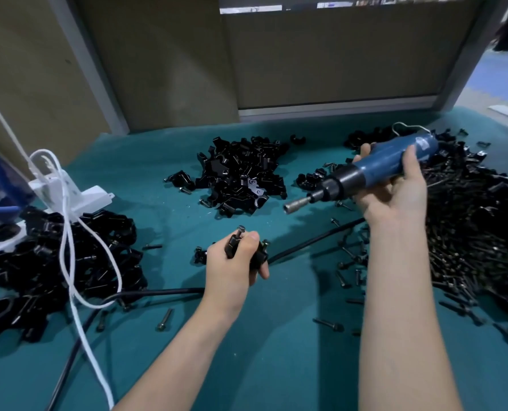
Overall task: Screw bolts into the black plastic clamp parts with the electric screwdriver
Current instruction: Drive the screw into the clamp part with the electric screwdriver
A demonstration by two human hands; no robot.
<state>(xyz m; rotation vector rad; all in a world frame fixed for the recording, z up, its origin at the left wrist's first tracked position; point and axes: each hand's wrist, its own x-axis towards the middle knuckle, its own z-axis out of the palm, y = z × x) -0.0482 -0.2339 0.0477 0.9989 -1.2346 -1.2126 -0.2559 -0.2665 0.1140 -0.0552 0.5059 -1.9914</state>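
A white cable loops over a white plastic block on the teal tabletop, below brown partition panels.

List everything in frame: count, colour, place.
Electric screwdriver: one, blue body, black collar, silver bit; raised at right, bit pointing left.
Held clamp part: one, black, bolt standing in it; centre.
Centre clamp pile: one, black; mid table.
Left clamp pile: one, black; left edge.
Bolt heap: one, dark; right, clamp parts mixed in.
Loose bolts: many, dark; scattered.
Black cable: one; across the front.
White cable: one; over left clamp pile.
White fixture: one; far left.
Table cloth: teal.
Left hand: grips held clamp part.
Right hand: grips electric screwdriver.
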